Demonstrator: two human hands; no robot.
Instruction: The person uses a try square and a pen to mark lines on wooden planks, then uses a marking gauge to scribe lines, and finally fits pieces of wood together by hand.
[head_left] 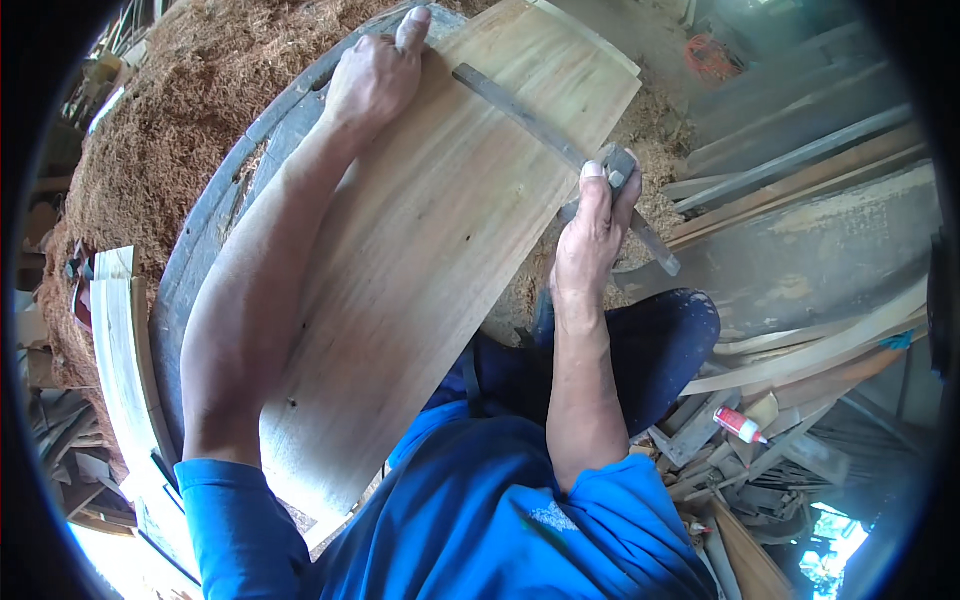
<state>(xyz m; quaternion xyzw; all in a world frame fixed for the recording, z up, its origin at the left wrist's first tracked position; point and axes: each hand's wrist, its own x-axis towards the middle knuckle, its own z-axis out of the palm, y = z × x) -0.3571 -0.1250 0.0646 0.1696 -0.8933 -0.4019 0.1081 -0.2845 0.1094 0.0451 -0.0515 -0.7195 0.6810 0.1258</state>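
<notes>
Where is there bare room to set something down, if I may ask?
The wide board is bare between the left forearm and its right edge. Higher up, the left hand, wooden bar and right hand crowd it.

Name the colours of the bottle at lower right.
The bottle is red and white, head view.

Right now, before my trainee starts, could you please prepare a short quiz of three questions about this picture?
1. True or false: the right hand grips the bar-shaped tool.
2. Choose one: the left hand is nearest to which long edge of the wide board? (a) left (b) right
3. Which two colours does the bottle among the scraps show?

Key: 1. True. 2. (a). 3. Red and white.
</notes>
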